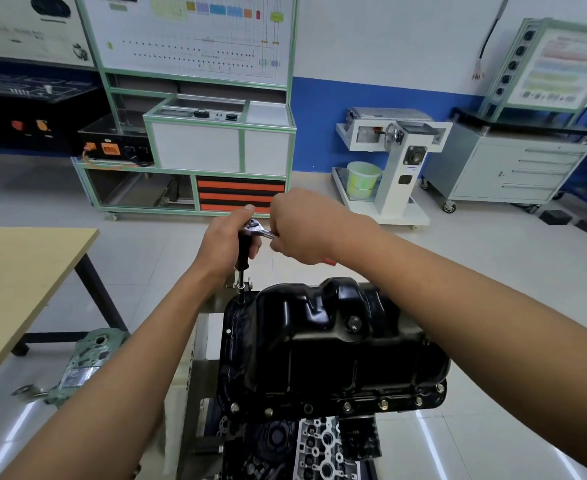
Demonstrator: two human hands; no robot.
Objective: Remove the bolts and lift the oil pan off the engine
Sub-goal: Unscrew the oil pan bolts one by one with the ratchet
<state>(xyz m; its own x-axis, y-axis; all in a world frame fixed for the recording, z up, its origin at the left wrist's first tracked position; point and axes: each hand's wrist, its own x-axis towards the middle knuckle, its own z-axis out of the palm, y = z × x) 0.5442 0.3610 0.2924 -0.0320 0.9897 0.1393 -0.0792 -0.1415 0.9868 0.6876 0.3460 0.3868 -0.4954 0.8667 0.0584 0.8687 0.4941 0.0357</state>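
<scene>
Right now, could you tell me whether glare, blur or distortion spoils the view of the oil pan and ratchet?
Head view: oil pan and ratchet evenly lit and fairly sharp, the pan showing only soft highlights; glare streaks on the floor at both lower corners; wide-angle bending tilts the cabinet, and edges go soft.

Bright, even overhead lighting casts only faint, soft shadows; long white glare streaks lie on the glossy floor (pixel 427 441) at lower left and lower right, and highlights glint on the black oil pan (pixel 320 341) and the chrome head of the ratchet wrench (pixel 254 227). Wide-angle distortion bows and tilts straight lines toward the edges, notably the green-framed training board (pixel 195 39) and the grey drawer cabinet (pixel 514 168). The centre is sharp; the corners and bottom edge are soft.
</scene>
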